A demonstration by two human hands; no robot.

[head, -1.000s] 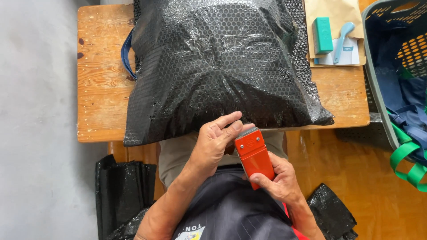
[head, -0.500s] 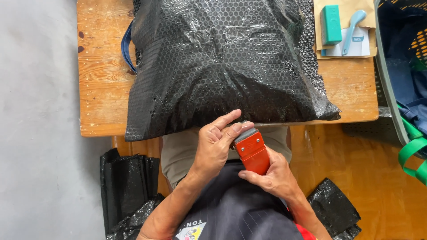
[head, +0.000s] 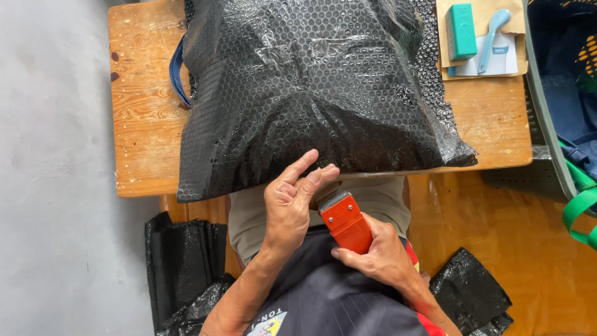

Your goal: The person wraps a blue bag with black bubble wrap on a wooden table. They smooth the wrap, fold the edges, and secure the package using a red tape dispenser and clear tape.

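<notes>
A large parcel wrapped in black bubble wrap (head: 317, 87) lies on a wooden table (head: 146, 124), overhanging its near edge. Just below that edge, over my lap, my right hand (head: 379, 255) grips an orange tape dispenser (head: 345, 222) by its body, metal end pointing up toward the parcel. My left hand (head: 292, 202) is beside the dispenser's metal end with fingers bent and fingertips at that end, close to the parcel's lower edge. I cannot tell whether it pinches any tape.
A teal block (head: 461, 30) and a light blue handled tool (head: 491, 28) lie on brown envelopes at the table's far right. A dark crate (head: 547, 118) with blue cloth and a green strap stands to the right. Black bags (head: 183, 267) lie on the floor.
Both hands and the orange dispenser have dropped slightly away from the parcel's edge. The view has shifted a little, so the table sits higher in frame.
</notes>
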